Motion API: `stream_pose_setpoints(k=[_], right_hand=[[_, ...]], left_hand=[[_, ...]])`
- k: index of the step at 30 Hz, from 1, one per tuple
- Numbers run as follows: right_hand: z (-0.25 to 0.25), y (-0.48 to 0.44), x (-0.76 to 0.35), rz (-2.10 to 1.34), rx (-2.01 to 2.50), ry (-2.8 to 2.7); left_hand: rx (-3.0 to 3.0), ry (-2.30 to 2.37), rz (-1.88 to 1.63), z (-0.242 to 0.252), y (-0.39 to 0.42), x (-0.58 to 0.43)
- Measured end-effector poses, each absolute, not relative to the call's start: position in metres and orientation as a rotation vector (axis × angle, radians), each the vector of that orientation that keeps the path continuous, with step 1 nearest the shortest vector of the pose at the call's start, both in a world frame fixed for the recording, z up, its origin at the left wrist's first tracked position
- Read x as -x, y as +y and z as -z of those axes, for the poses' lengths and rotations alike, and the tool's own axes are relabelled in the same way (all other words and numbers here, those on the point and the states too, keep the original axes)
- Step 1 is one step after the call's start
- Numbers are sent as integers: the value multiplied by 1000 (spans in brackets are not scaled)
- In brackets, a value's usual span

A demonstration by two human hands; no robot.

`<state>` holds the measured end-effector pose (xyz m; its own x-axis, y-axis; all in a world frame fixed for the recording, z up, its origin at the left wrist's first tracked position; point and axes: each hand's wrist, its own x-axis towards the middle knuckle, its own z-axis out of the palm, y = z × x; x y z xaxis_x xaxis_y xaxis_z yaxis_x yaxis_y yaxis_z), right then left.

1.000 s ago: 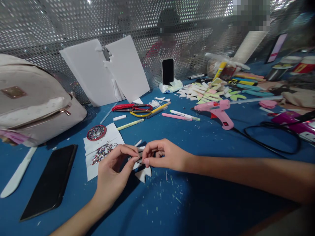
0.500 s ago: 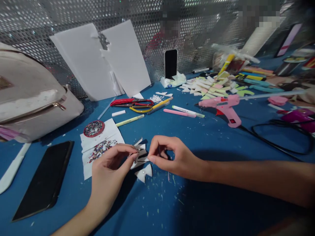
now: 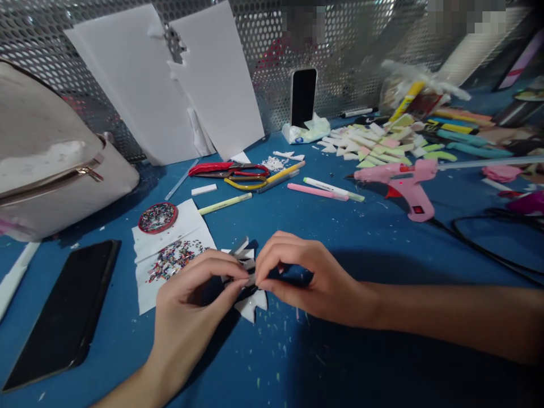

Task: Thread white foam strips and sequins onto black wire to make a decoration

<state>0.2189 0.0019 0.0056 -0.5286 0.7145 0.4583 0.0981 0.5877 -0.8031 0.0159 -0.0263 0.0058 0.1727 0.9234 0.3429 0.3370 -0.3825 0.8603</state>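
My left hand [image 3: 195, 300] is closed in a pinch, thumb against fingertips, over some small white and dark pieces [image 3: 244, 252]. Fingertip to fingertip with it, my right hand [image 3: 308, 277] is also pinched. Whatever lies between the fingers is too small and covered to name. Just below the fingertips a white bow [image 3: 250, 306] rests on the blue table, partly hidden by my hands. Left of them lies a white paper sheet [image 3: 142, 297] bearing loose multicoloured beads [image 3: 176, 258] and a red-rimmed round dish [image 3: 158, 218] of similar beads.
A pink glue gun [image 3: 408, 184] with a black cord lies at right. Scissors [image 3: 238, 171], highlighters [image 3: 318, 191] and a heap of cut foam strips [image 3: 378, 141] lie farther back. A black phone [image 3: 63, 311] and a pale backpack [image 3: 55, 164] occupy the left side.
The view has shifted slightly, so most things sit a little differently. My right fingertips have come closer to my left ones, and the bow is more covered now.
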Motion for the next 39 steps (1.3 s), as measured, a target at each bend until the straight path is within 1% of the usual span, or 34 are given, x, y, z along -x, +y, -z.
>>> stream_pose_setpoints(k=[7, 23, 31, 39], right_hand=[[-3, -1, -220, -987, 529, -1875], [-5, 1, -220, -1143, 686, -1776], [-5, 1, -220, -1116, 758, -1821], [-2, 6, -222, -1059, 669, -1954]], left_hand=[[-1824, 1198, -1136, -7, -26, -18], [-1857, 1232, -1012, -8, -28, -15], [-1854, 1210, -1000, -8, -26, -18], [-1843, 1196, -1034, -7, -28, -17]])
